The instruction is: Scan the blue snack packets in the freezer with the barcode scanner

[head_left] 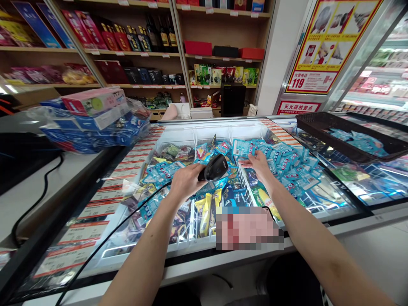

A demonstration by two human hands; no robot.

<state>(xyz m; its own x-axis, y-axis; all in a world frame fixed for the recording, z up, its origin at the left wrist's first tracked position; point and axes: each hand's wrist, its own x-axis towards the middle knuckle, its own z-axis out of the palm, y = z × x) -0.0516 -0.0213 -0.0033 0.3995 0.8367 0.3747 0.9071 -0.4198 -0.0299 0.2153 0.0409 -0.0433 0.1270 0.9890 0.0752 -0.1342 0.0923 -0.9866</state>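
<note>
My left hand (186, 182) is wrapped round the handle of a black barcode scanner (216, 168), whose head points to the right. A black cable runs from it down to the lower left. In my right hand (259, 163) a small blue packet (241, 148) is pinched between thumb and fingers, to the right of the scanner. Many similar blue packets (287, 159) lie in a loose pile on the freezer's glass top beside my right hand. More blue packets (164, 171) lie on the glass to the left of the scanner.
Under the glass, the freezer holds wrapped ice creams (205, 212) in white wire baskets. A brown basket (357, 144) with blue packets stands at right. Plastic-wrapped boxes (95, 121) sit at left. A phone-like object (248, 229), pixelated, lies at the front edge. Stocked shelves (134, 51) stand behind.
</note>
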